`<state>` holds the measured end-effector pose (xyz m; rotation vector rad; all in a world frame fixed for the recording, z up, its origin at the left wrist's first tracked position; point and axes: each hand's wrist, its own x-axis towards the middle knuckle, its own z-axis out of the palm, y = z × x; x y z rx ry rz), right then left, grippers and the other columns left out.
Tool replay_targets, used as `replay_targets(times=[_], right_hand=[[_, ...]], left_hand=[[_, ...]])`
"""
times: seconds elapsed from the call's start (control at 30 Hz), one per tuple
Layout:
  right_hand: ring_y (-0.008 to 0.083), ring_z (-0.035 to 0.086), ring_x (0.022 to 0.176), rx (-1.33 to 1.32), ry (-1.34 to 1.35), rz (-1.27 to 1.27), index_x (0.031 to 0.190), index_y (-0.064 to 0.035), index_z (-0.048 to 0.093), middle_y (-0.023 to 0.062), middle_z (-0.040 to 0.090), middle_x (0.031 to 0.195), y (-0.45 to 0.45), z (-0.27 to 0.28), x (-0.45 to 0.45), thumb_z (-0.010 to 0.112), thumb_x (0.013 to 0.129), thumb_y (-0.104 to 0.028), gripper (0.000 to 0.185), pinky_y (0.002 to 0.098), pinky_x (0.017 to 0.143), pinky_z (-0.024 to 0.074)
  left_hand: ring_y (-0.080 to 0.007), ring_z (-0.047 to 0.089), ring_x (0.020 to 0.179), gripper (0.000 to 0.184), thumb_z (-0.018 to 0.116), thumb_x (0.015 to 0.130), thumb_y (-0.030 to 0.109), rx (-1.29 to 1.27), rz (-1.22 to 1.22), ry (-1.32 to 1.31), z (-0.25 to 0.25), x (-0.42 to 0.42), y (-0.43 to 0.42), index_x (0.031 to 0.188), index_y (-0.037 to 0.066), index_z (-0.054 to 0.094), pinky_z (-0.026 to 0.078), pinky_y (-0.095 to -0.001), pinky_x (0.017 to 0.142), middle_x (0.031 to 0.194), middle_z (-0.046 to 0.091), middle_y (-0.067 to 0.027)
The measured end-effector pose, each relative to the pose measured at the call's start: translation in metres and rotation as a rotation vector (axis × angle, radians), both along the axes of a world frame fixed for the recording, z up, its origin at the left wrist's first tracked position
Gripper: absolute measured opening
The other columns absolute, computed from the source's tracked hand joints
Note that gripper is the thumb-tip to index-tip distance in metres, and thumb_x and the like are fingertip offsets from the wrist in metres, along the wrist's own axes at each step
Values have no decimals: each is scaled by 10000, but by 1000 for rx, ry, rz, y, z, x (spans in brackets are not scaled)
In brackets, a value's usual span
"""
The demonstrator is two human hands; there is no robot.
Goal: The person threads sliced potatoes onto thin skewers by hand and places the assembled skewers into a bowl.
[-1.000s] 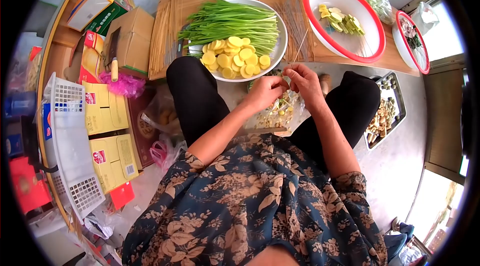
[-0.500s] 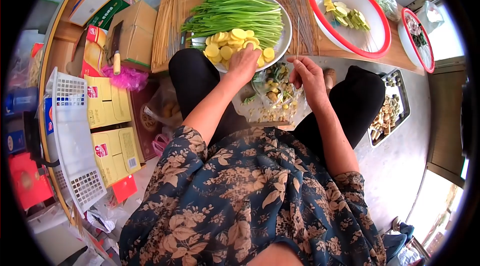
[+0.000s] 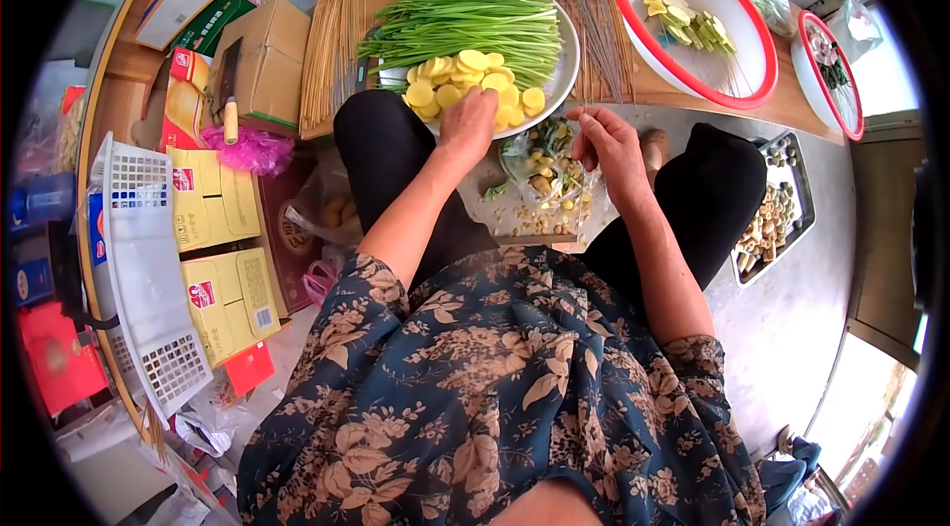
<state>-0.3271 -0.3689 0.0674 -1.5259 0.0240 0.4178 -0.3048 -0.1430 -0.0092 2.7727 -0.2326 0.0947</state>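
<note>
My left hand (image 3: 468, 120) is at the near edge of a pile of round yellow potato slices (image 3: 473, 62), with its fingers closed on a slice that they mostly cover. The slices lie on a large white plate (image 3: 568, 56), in front of a heap of long green chives (image 3: 465, 23). To the right, my right hand (image 3: 609, 145) is closed in a pinch around a thin skewer (image 3: 582, 81), which shows only faintly. Beneath that hand, on the floor, sits a clear bag (image 3: 544, 185) of peelings and scraps.
Bundles of bamboo skewers (image 3: 332, 41) and dark metal skewers (image 3: 600, 26) lie on the wooden table. A red-rimmed basin (image 3: 633, 41) holds skewered slices. On the floor at right stands a tray (image 3: 807, 180) of food pieces. Boxes (image 3: 223, 293) and a white plastic rack (image 3: 148, 259) are at left.
My left hand has drawn slightly back and left over the potato slices, its fingers still among them. My right hand keeps nearly the same place and pinch. The view has shifted slightly.
</note>
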Motion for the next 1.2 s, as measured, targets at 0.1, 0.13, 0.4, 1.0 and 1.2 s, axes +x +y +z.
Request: replay_targets(times=[0.1, 0.13, 0.4, 1.0, 1.2], right_hand=[[49, 429, 514, 6, 6, 22, 1040, -18, 603, -5, 543, 619, 1, 0, -1, 458, 973, -194, 237, 184, 491, 338], [47, 424, 510, -13, 6, 47, 1048, -18, 602, -10, 533, 612, 1, -1, -1, 457, 974, -191, 237, 184, 485, 334], [58, 423, 476, -109, -5, 206, 1100, 1, 599, -12, 477, 550, 16, -12, -12, 489, 951, -147, 237, 230, 456, 340], [56, 410, 486, -150, 37, 225, 1091, 24, 604, -21, 452, 563, 34, -16, -7, 480, 931, -98, 237, 229, 457, 334], [51, 380, 497, -106, 51, 263, 1095, 18, 599, -39, 422, 577, 36, -13, -15, 473, 932, -106, 241, 222, 455, 309]], left_hand=[[-374, 603, 849, 105, 576, 781, 47, -115, 32, -16, -1, -1, 2, 885, 32, 582, 487, -443, 697, 893, 598, -171], [-364, 611, 806, 126, 603, 771, 69, -197, 90, 15, 1, 1, 2, 892, 34, 599, 491, -427, 688, 874, 611, -172], [-101, 589, 663, 193, 649, 801, 59, -1294, 461, 237, -2, 16, 27, 968, -21, 595, 488, -214, 557, 814, 619, -43], [-135, 598, 655, 166, 619, 836, 59, -1521, 547, 168, -10, 18, 26, 973, -4, 549, 520, -258, 591, 821, 615, -69], [-182, 627, 722, 177, 606, 849, 43, -1817, 569, 295, -11, 18, 28, 1004, 15, 527, 547, -298, 653, 886, 624, -91]])
